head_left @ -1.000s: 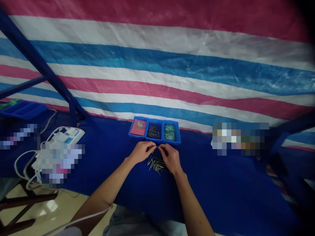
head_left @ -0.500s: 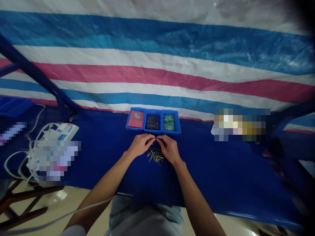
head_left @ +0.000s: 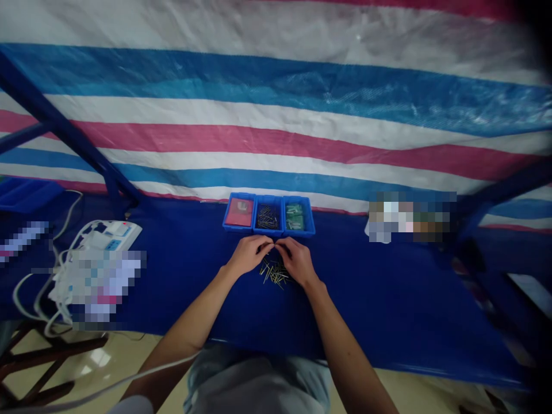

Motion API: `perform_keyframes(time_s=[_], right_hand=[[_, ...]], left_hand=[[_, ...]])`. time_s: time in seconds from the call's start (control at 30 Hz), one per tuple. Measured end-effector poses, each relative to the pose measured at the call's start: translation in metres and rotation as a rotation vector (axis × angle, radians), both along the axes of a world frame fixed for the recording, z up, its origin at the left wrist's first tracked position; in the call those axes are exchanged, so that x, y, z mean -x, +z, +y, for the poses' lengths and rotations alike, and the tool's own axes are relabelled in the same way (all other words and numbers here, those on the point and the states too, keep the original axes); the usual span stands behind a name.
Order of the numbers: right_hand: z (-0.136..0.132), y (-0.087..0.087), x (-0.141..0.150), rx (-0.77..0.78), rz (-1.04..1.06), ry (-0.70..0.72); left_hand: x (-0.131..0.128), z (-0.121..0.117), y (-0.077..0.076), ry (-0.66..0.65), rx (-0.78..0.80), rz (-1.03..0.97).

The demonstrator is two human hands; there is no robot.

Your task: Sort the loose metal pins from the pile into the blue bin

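Left hand, right hand fingertips together – can't tell what's gripped. Thin screws piled near both, on the blue table – probably light, stiff, slippery; pinch mid-shank.

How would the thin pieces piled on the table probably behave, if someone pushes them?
Pushed, the thin pieces would probably scatter, as they lie loose and crisscrossed. They are likely stiff, since they look straight and metallic. They may also slide, as the table looks smooth.
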State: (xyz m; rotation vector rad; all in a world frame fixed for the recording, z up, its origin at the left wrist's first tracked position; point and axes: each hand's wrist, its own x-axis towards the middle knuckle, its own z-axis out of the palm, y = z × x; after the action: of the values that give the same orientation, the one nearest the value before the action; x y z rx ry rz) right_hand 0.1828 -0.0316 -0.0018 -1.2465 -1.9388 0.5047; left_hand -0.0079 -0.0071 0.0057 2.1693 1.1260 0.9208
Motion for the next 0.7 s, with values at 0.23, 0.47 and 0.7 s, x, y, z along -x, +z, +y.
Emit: perform_keyframes(time_s=[0.23, 0.47, 0.7], right_hand=[[0.001, -0.0036, 0.0009, -0.014, 0.005, -0.007], [0.0015, -0.005, 0.0031, -0.066, 0.089, 0.005], [0.0029, -0.0066, 0.002, -0.134, 0.097, -0.011]], left_hand=[[0.0006, -0.0001, 0.0013, 0.013, 0.029, -0.028], [0.0008, -0.0001, 0.0027, 0.017, 0.018, -0.019], [0.0005, 0.0002, 0.002, -0.013, 0.005, -0.008]])
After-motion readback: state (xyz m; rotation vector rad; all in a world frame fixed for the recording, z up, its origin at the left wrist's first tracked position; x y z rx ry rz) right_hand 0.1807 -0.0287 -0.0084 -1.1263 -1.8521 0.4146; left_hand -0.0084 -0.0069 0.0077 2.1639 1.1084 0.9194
